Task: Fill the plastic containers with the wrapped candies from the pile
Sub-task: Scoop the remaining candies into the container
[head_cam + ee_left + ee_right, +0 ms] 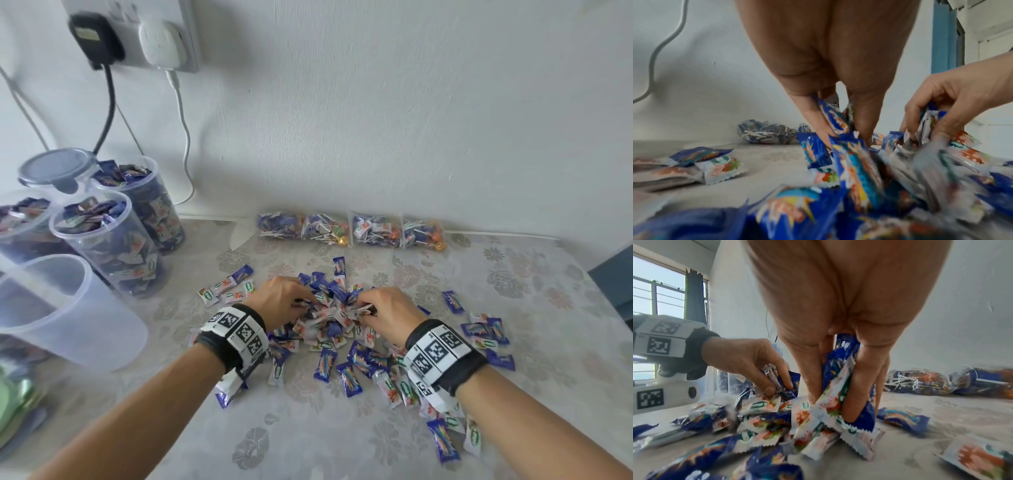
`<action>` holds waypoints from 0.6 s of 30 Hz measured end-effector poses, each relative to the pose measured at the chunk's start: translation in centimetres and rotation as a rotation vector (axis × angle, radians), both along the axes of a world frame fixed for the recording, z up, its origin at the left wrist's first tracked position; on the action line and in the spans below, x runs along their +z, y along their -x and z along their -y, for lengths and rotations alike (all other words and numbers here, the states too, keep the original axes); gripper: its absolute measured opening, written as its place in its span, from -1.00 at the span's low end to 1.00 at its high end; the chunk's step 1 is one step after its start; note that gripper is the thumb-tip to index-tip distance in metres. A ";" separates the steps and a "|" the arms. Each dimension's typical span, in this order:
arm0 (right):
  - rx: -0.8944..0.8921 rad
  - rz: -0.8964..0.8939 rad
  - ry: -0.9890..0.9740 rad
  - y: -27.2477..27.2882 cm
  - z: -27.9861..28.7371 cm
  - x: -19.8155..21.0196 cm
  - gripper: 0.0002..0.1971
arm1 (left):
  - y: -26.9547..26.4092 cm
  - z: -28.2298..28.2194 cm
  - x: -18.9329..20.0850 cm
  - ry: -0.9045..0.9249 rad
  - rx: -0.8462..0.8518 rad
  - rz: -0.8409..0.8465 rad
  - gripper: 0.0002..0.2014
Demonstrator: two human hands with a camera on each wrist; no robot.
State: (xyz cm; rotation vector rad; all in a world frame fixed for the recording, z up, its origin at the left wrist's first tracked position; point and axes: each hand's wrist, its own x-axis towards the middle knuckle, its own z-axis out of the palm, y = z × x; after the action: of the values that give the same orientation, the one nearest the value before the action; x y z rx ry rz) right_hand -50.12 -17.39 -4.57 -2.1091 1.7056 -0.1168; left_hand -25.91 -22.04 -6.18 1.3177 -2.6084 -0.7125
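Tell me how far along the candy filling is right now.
Done: three open containers at the left look full of candies, and a lidded one stands behind them. In hand: the left hand and right hand each grip candies from the pile. Left: the nearest container looks empty, and many candies remain across the table.

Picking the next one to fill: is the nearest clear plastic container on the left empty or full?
Empty. The nearest clear plastic container shows only bare translucent walls, while the tubs behind it hold wrapped candies.
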 end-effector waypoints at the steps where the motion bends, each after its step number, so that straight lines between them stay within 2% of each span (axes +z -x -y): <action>1: 0.000 0.013 -0.007 0.0 0.1 0.1 -0.82 | -0.1 0.1 0.1 -0.007 0.010 -0.020 -0.75; 9: 0.022 0.093 0.010 -0.8 0.3 1.6 -0.85 | -1.7 0.3 1.1 0.025 0.069 -0.112 -0.77; 18: 0.127 0.145 0.072 -3.6 1.2 4.7 -0.87 | -5.4 -0.5 6.3 0.140 0.157 -0.214 -0.77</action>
State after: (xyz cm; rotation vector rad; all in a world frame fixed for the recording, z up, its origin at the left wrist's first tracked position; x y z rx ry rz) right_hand -46.52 -18.57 0.17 -2.1965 1.5015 -0.2908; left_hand -20.51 -21.55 0.12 1.3091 -2.3129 -0.5984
